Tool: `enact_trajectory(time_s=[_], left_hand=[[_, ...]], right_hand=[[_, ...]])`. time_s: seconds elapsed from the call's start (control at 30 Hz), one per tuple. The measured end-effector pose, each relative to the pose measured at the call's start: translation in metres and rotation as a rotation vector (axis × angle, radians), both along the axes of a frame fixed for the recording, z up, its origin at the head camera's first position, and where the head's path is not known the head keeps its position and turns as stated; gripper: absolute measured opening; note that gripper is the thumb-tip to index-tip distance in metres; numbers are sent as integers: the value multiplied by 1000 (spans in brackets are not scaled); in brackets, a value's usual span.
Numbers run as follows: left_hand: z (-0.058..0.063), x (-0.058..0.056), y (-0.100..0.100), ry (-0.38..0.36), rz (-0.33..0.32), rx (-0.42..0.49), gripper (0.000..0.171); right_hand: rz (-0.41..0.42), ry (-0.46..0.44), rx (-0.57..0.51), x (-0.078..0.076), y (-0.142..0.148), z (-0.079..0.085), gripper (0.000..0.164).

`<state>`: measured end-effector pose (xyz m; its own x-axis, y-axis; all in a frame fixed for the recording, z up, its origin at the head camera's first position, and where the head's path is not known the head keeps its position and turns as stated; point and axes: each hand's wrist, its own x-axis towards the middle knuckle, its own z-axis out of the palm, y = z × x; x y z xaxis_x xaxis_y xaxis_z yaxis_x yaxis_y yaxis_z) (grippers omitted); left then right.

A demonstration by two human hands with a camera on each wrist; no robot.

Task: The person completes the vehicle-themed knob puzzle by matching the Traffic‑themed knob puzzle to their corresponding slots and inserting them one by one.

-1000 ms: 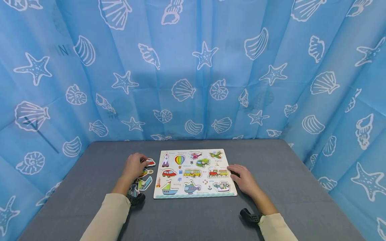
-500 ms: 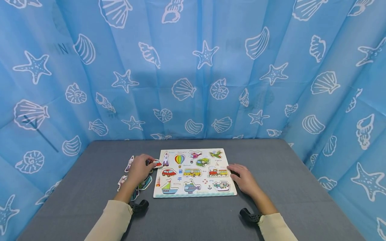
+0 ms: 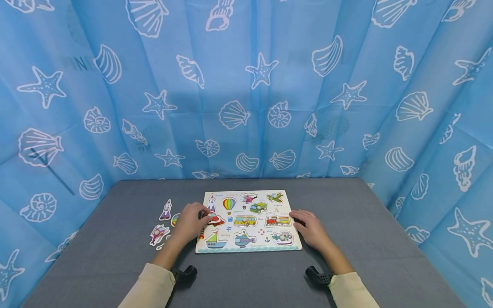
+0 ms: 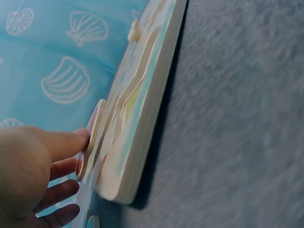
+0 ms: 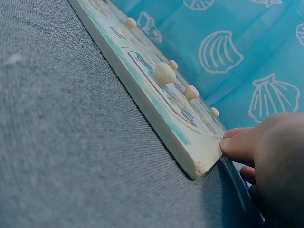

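Note:
My left hand pinches a red car puzzle piece between thumb and fingers, over the left part of the wooden puzzle board. There the piece overlaps the printed red car picture on the board. In the left wrist view the piece is tilted on edge beside the board's surface, the lower fingers spread. My right hand rests at the board's right edge with relaxed fingers; in the right wrist view its thumb touches the edge near the corner. Knobbed bus, train and ship pieces sit in the board.
Left of the board lie loose pieces on the grey table: a rocket, a red aircraft-like piece and a balloon-like piece, partly hidden by the left hand. A blue shell-patterned curtain hangs behind the table.
My left hand has moved right from the loose pieces onto the board, carrying the red car piece and uncovering the rocket and aircraft-like pieces. The right hand has stayed at the board's edge.

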<state>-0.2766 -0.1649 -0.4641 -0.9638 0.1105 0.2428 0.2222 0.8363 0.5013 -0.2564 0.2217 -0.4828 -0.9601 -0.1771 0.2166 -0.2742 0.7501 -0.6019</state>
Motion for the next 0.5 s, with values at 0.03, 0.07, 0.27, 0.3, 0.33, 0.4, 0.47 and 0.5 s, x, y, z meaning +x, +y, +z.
enact_trajectory(time_s=[0.03, 0.07, 0.27, 0.3, 0.33, 0.4, 0.47, 0.5], left_hand=[[-1, 1, 1, 3, -2, 2, 13], [-2, 1, 2, 8, -7, 0, 12], [-7, 3, 8, 30, -20, 18, 10], [-7, 4, 9, 31, -17, 21, 10], [-7, 4, 9, 33, -14, 25, 10], [-7, 5, 11, 30, -9, 28, 10], [-7, 5, 12, 29, 2, 22, 10], [-7, 5, 13, 26, 4, 24, 10]], right_hand=[[-1, 0, -1, 0, 0, 0, 36], [-2, 0, 0, 0, 0, 0, 36], [1, 2, -3, 0, 0, -1, 36], [3, 2, -2, 1, 0, -1, 36], [3, 0, -4, 1, 0, 0, 36], [2, -2, -6, 1, 0, 0, 36], [2, -1, -7, 1, 0, 0, 36], [2, 0, -7, 1, 0, 1, 36]])
